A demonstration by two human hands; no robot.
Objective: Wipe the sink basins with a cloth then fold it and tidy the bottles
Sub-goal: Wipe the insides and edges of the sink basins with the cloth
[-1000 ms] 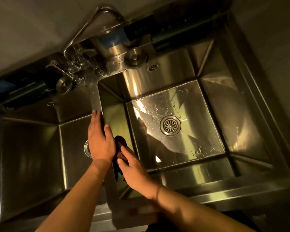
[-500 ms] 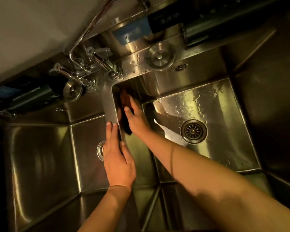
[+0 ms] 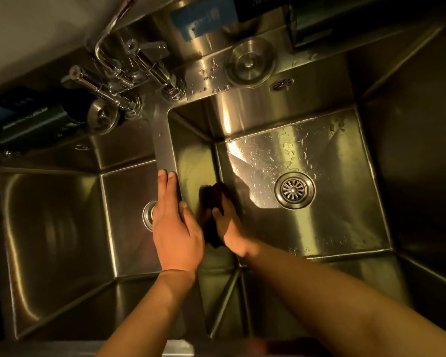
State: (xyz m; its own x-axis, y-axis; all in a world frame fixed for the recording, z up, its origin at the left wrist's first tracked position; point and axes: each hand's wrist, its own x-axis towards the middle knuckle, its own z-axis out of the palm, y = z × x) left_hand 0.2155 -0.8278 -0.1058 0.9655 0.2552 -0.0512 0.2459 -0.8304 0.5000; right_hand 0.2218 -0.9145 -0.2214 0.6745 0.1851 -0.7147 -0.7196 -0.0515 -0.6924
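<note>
1. Double sink [image 3: 371, 176], stainless: your largest item. The right basin [image 3: 307, 228] carries water beads on its floor around the drain strainer [image 3: 294, 190]; the left basin [image 3: 62, 228] lies dim, and whether it is wet or dry cannot be told.
2. Divider [image 3: 166, 150] between the basins: your left hand [image 3: 177, 228] rests along its top, fingers straight and close together, thumb over the right-hand edge, holding nothing.
3. Faucet [image 3: 129, 70] and valve handles, at the back ledge; a round stopper [image 3: 250, 63] lies beside them.
4. Dark bottle [image 3: 47, 119], lying on the ledge behind the left basin: untouched, tidying judged not yet begun.
5. Your right hand [image 3: 229, 228]: fingers pressed flat on the cloth [image 3: 213, 215], holding it against the right basin's inner wall beside the divider.
6. Cloth, dark, bunched, unfolded.

Progress, as judged: wiping is under way in the right basin; its beaded floor, folding and the bottles remain.
</note>
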